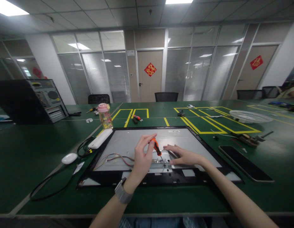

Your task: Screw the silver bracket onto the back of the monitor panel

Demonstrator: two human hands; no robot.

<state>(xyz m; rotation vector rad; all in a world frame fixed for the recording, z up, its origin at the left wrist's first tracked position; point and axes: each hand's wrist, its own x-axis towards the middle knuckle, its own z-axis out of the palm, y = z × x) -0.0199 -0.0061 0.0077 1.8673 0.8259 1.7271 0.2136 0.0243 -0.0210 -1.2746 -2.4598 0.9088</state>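
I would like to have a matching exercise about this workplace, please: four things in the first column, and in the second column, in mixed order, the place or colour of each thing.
Things:
1. Screwdriver
2. Bottle
3. Phone
4. Watch

Places or colours:
A. Lying to the right of the large panel
B. Around the left wrist
C. Held in the left hand
D. Pink at the top

Right pairs: 1-C, 2-D, 3-A, 4-B

Left hand point(143, 155) grips orange screwdriver point(156, 147), tip down at metal bracket point(158, 161); right hand point(181, 155) at tip's three o'clock. Around flat panel point(127, 139): bottle point(105, 117) at ten o'clock, phone point(245, 163) at three.
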